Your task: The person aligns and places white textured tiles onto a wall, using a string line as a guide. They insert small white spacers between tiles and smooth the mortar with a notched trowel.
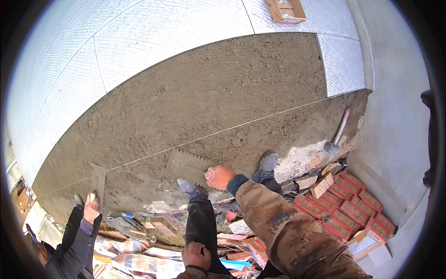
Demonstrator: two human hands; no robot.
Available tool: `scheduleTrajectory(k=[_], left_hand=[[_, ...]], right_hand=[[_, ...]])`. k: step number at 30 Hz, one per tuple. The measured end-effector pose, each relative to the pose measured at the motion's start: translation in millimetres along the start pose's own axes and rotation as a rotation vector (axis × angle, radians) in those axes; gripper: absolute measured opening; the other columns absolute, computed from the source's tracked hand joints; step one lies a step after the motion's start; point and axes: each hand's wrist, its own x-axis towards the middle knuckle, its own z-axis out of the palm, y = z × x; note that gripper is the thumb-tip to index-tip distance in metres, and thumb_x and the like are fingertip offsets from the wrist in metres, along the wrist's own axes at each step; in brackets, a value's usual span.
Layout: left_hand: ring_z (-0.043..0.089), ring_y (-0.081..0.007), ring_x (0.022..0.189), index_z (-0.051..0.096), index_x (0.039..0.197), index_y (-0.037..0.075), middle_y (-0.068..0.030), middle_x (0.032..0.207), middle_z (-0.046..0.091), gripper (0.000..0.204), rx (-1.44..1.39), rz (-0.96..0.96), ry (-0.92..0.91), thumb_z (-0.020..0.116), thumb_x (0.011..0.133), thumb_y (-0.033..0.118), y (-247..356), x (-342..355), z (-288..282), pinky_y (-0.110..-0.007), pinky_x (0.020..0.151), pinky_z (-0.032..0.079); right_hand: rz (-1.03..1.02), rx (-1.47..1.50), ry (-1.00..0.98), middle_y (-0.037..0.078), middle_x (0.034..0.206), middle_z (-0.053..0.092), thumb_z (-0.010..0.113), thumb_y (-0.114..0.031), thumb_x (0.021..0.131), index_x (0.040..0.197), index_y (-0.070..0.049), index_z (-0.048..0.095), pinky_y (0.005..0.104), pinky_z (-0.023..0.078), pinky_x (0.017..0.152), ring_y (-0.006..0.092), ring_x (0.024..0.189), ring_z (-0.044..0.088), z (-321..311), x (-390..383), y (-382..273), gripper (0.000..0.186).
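My right hand (220, 178) is closed round the handle of a notched trowel (188, 165). Its flat metal blade lies over the damp grey-brown mortar bed (223, 88), toothed edge facing away. My left hand (196, 255) rests on my left leg, fingers loosely curled, with nothing visible in it. A taut white string (218, 132) crosses the mortar beyond the trowel, running from the left up to a laid tile's corner. My two shoes stand at the near edge of the bed, one on each side of my right hand.
At left, a co-worker's hand (91, 210) holds another trowel (99, 183). Pale tiles (176, 25) border the far side, bearing an open cardboard box (286, 10). A mallet (332, 148) lies at right. Red-wrapped packs (346, 209) and rubble fill the near side; a wall (395, 116) stands right.
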Motion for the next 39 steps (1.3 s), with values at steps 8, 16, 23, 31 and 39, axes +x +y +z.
scheduleTrajectory(k=[8, 16, 23, 31, 39], left_hand=[[0.059, -0.0309, 0.104, 0.068, 0.084, 0.012, -0.0058, 0.094, 0.067, 0.012, -0.06, -0.032, 0.004, 0.063, 0.073, 0.015, -15.0, -7.0, -4.4, -0.047, 0.092, 0.043], [0.059, -0.0308, 0.104, 0.069, 0.083, 0.012, -0.0051, 0.093, 0.066, 0.012, -0.144, -0.046, 0.018, 0.064, 0.073, 0.016, -32.4, -11.7, -8.5, -0.047, 0.092, 0.044], [0.059, -0.031, 0.105, 0.069, 0.083, 0.011, -0.0052, 0.094, 0.067, 0.011, -0.172, -0.042, 0.032, 0.064, 0.074, 0.015, -46.7, -16.6, -9.9, -0.047, 0.094, 0.043], [0.059, -0.031, 0.104, 0.069, 0.084, 0.011, -0.0054, 0.095, 0.067, 0.012, -0.244, -0.035, 0.095, 0.064, 0.074, 0.014, -62.9, -23.8, -10.3, -0.046, 0.094, 0.042], [0.062, -0.0323, 0.097, 0.068, 0.081, 0.01, -0.0067, 0.09, 0.067, 0.011, -0.26, -0.024, 0.138, 0.066, 0.07, 0.012, -68.9, -26.2, -9.0, -0.045, 0.087, 0.047]], right_hand=[[0.147, 0.61, 0.442, 0.004, 0.073, 0.064, 0.072, -0.014, 0.076, 0.08, 0.003, 0.062, 0.031, 0.048, 0.065, 0.0104, 0.068, 0.056, -13.4, 8.7, 6.7, 0.02], [-0.009, 0.087, 0.149, 0.02, 0.083, 0.066, 0.07, -0.027, 0.074, 0.084, -0.003, 0.063, 0.0423, 0.051, 0.071, 0.0373, 0.078, 0.063, 54.1, 42.7, -43.3, 0.027], [-0.146, -0.149, 0.116, 0.019, 0.087, 0.066, 0.067, -0.033, 0.076, 0.087, -0.007, 0.064, 0.0474, 0.051, 0.072, 0.0402, 0.083, 0.063, 72.8, 48.5, -101.7, 0.028], [-0.1, -0.129, -0.094, 0.02, 0.085, 0.066, 0.062, -0.023, 0.074, 0.082, -0.002, 0.064, 0.043, 0.049, 0.071, 0.038, 0.082, 0.062, 37.8, 84.5, -104.7, 0.022], [-0.166, -0.3, -0.149, 0.016, 0.086, 0.067, 0.065, -0.022, 0.071, 0.083, -0.007, 0.066, 0.0438, 0.05, 0.075, 0.0364, 0.087, 0.063, 64.4, 58.2, -130.1, 0.02]])
